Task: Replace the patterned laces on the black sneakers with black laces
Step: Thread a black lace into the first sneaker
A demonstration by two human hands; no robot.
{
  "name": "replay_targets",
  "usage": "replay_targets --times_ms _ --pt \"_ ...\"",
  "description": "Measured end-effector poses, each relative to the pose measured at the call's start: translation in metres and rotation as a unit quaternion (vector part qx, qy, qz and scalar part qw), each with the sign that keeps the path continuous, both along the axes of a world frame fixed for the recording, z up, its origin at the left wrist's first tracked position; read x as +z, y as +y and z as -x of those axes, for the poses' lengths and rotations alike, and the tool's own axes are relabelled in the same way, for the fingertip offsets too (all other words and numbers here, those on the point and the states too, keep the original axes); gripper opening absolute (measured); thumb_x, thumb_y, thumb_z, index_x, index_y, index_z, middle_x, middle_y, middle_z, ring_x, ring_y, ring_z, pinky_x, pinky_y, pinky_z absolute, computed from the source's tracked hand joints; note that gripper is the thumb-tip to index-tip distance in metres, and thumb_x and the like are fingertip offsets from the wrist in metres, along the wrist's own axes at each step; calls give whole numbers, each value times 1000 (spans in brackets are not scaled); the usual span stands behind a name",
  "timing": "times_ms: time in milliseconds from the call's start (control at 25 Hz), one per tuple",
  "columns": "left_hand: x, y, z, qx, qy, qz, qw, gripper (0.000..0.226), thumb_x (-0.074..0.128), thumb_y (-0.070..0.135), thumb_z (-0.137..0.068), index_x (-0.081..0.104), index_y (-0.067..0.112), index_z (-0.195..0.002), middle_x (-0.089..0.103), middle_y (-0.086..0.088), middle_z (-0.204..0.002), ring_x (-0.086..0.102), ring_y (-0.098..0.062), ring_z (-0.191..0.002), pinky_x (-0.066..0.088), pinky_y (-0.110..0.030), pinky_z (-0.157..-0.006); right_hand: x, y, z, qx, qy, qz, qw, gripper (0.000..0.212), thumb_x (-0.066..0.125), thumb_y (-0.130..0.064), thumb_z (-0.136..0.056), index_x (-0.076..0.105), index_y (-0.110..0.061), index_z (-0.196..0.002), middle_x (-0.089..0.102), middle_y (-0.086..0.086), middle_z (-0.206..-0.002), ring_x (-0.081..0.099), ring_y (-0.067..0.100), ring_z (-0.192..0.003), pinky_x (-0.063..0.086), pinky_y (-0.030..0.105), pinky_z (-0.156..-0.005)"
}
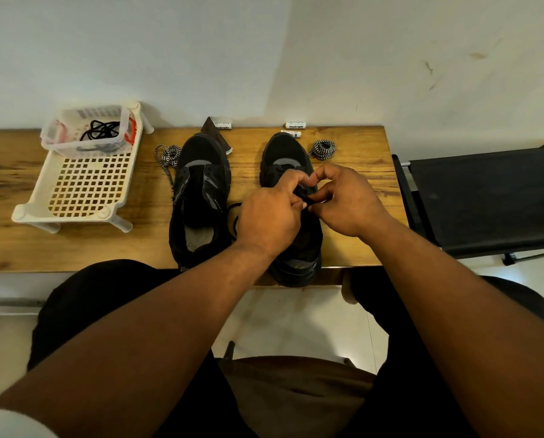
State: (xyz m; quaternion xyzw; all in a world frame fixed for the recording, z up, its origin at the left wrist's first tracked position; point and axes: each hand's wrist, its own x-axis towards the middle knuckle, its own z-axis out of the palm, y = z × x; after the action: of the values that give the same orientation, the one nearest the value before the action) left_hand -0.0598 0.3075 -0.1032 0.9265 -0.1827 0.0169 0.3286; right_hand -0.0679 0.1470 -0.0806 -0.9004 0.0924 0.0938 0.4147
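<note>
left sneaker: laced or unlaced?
Unlaced. The left sneaker shows bare eyelets and an open tongue; a patterned lace lies on the table beside it.

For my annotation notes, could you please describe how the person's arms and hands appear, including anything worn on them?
Both forearms are bare right down to the wrists. The left hand and right hand wear no gloves, and no rings, watch or bracelet can be seen. A bit of white fabric, possibly a sleeve edge, shows at the lower left corner by the left upper arm. No markings are visible.

Right sneaker's (288,153) eyelets and black lace (305,200) mostly behind both hands.
</note>
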Motion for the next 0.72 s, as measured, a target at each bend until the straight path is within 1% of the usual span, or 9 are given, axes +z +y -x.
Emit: replay_targets --times_ms 80,160,240,360,440,480,600,680,720 --pt "2 3 -8 -47 -11 -54 997 61 71 24 -91 46 35 -145 75 8 -84 72 -16 -81 60 -41 -72 0 -1 -1 7 7 -6 1000 46 84 -7 -76 62 -27 -111 77 -7 -87 73 7 -87 61 39 -83" --pt "3 4 -14 -76 -3 -85 993 72 71 24 -89 36 38 -151 76 8 -85 73 -18 -83 60 -42 -75 1 -2 -1 15 14 -2 1000 51 86 -9 -74 61 -26 -115 76 -8 -89 73 7 -89 61 39 -83" --pt "3 6 -17 -81 -23 -113 990 74 70 28 -89 32 40 -151 76 5 -87 72 -21 -84 59 -44 -76 2 -2 0 21 13 9 1000 50 85 -9 -74 62 -26 -115 75 -8 -91 72 8 -88 61 39 -82" --pt "4 7 -16 -91 -62 -162 981 69 67 36 -94 27 41 -150 75 3 -90 71 -22 -85 58 -44 -77 4 -3 0 24 12 7 1000 44 84 -10 -76 63 -25 -111 74 -7 -92 71 10 -88 61 39 -80" --pt "4 9 -16 -100 -76 -169 978 65 65 37 -96 31 40 -151 75 3 -91 71 -21 -83 58 -42 -74 4 -4 0 32 -1 9 999 38 81 -11 -77 64 -26 -107 73 -7 -91 72 11 -88 61 40 -79" --pt "4 10 -16 -94 -86 -165 978 63 65 37 -96 35 38 -151 75 4 -91 71 -20 -82 58 -41 -72 3 -4 1 32 -11 6 999 34 79 -12 -79 65 -26 -106 73 -8 -91 71 10 -87 61 38 -78" --pt "6 12 -13 -61 -97 -133 984 61 71 38 -92 45 35 -148 74 6 -95 71 -18 -84 58 -39 -71 1 -1 -1 -18 -38 -28 999 20 75 -17 -90 69 -22 -109 74 -9 -89 70 4 -85 54 24 -72" --pt "8 11 -14 -56 -92 -112 988 64 77 39 -86 51 32 -144 70 6 -107 68 -18 -95 57 -37 -76 -4 0 -1 -54 -33 -48 997 19 77 -16 -90 70 -20 -108 74 -6 -89 69 5 -86 54 23 -74" --pt "9 11 -17 -62 -77 -112 989 69 81 41 -82 53 31 -143 67 5 -117 64 -19 -106 55 -37 -84 -6 1 -2 -70 -23 -57 996 19 76 -13 -90 70 -19 -107 74 -4 -89 70 7 -86 56 27 -77"
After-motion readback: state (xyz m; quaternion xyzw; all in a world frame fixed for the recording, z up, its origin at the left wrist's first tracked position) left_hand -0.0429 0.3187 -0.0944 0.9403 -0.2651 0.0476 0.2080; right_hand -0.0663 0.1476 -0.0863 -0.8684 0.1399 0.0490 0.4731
